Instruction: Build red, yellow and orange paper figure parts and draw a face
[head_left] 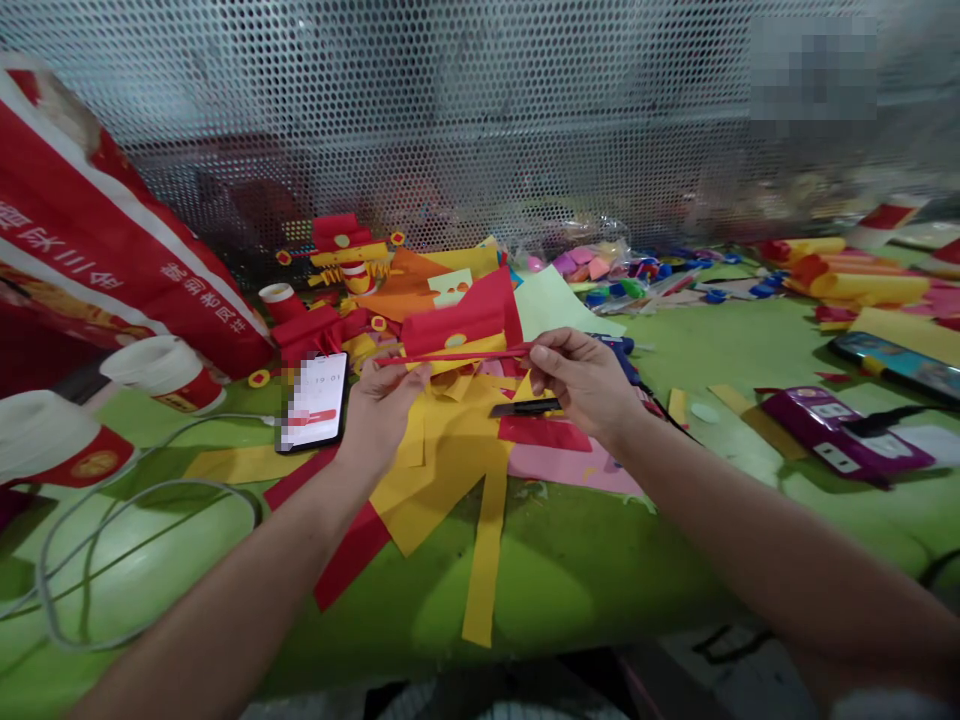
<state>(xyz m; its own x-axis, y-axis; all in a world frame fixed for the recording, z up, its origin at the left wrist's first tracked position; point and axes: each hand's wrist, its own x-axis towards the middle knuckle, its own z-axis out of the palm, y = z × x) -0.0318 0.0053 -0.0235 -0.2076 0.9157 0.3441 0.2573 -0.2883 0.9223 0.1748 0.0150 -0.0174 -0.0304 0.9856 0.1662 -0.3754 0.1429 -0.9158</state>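
Note:
A thin red strip [466, 355] is stretched level between my two hands. My left hand [384, 400] pinches its left end, and the fingers of my right hand [574, 375] close on the right end. Behind the strip stands a red and yellow craft piece [469, 315] with a pale round spot. Under my hands lie yellow sheets [442, 485], a red sheet [352, 560] and a long yellow strip [486, 570]. Beneath my right hand rests a dark utility knife [525, 408]. Whether the strip is paper or felt, I cannot tell.
A phone [315, 405] on a cable lies left, near paper cups [161, 370] and a big red bag [127, 230]. A purple power strip [844, 430] and another phone [900, 362] are at right. A perforated metal panel [480, 110] stands behind the green table [600, 560].

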